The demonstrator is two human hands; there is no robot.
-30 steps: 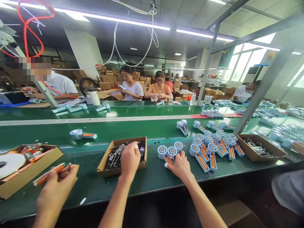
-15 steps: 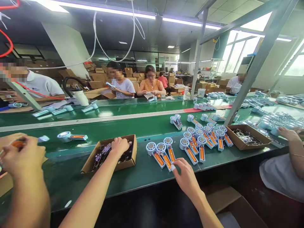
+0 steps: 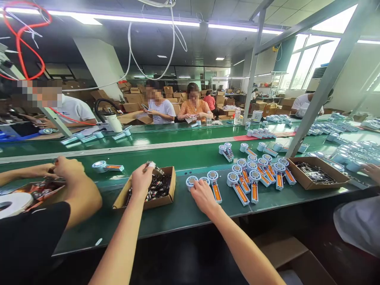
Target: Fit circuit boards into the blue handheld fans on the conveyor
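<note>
My left hand point(image 3: 141, 179) is raised over the open cardboard box point(image 3: 170, 186) of small dark metal parts, pinching one dark part point(image 3: 154, 168) between its fingertips; a white cot covers one finger. My right hand point(image 3: 203, 196) lies on the green bench point(image 3: 184, 217) just right of the box. Its fingers are curled over the leftmost blue-and-white device with an orange handle point(image 3: 191, 182). More such devices point(image 3: 252, 180) lie in rows to its right.
A co-worker in a black sleeve point(image 3: 26, 233) has both hands point(image 3: 67, 169) over a box with a white tape roll point(image 3: 13, 202) at left. Another box of parts point(image 3: 319, 173) and another person's hand point(image 3: 372, 170) are at right. People sit across the conveyor point(image 3: 118, 150).
My left hand has come up out of the box with a dark part pinched in it. My right hand has slid left onto the nearest device. The co-worker's hands moved toward their box.
</note>
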